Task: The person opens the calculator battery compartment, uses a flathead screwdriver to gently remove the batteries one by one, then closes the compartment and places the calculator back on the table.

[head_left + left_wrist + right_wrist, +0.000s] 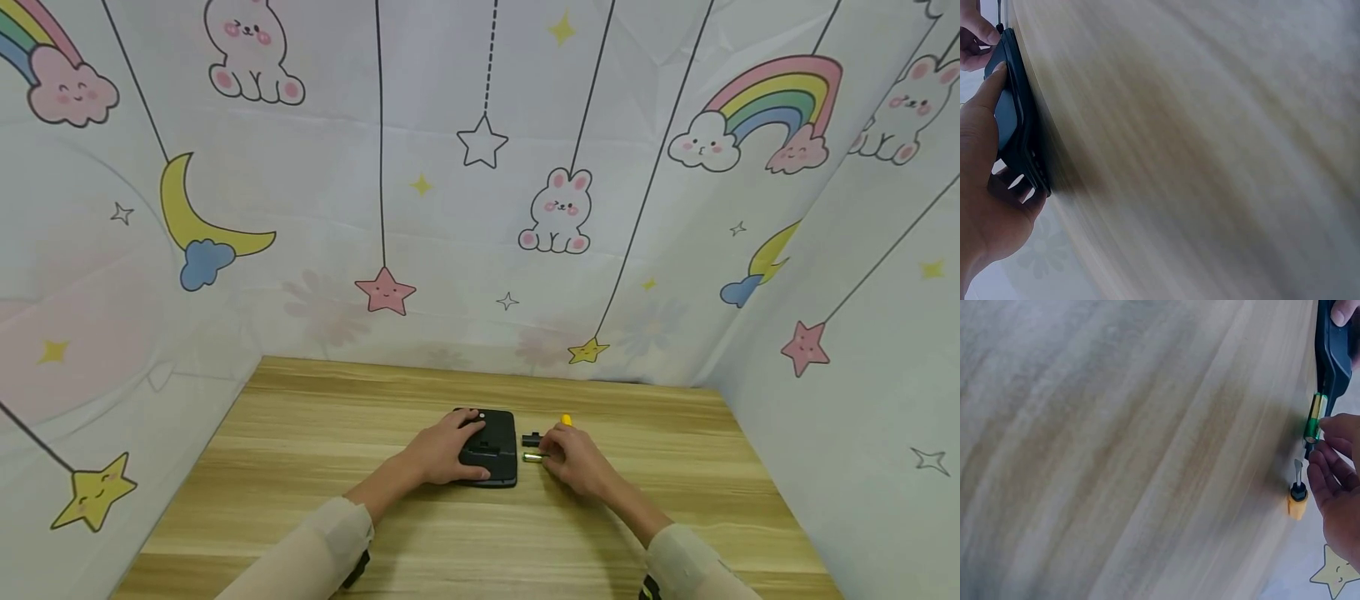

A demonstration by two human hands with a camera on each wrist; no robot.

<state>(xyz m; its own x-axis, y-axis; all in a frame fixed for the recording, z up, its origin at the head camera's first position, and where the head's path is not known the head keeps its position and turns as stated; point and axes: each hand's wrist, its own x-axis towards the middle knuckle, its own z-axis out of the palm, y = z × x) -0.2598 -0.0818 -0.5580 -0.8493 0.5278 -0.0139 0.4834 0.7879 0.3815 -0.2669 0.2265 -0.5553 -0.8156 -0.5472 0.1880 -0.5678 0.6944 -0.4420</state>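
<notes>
- At the far left, a white wall sheet [315, 192] printed with stars, moons, rabbits and rainbows is seen; it is carried across the back and along the right side of the wood-grained desk [487, 542].
- A cream long sleeve [300, 554] is worn on the left arm, with a dark band at the wrist.
- The left hand [448, 450] is spread over a flat, rectangular black plastic device [501, 429]; the device is held by this grip, between the thumb at the near side and the fingers at the far edge.
- The device is laid flat on the desk, near its middle, and a recess is seen in its upper face.
- Just beside its right edge, a small black piece [532, 439] with a tab is placed.
- Nearer than that piece, a green and gold cylindrical battery [1314, 415] is pinched narrowly by the thumb and fingertips of the right hand [574, 460].
- Beyond the right hand, a yellow-handled screwdriver [1297, 494] with a metal shaft is partly hidden in the head view.
</notes>
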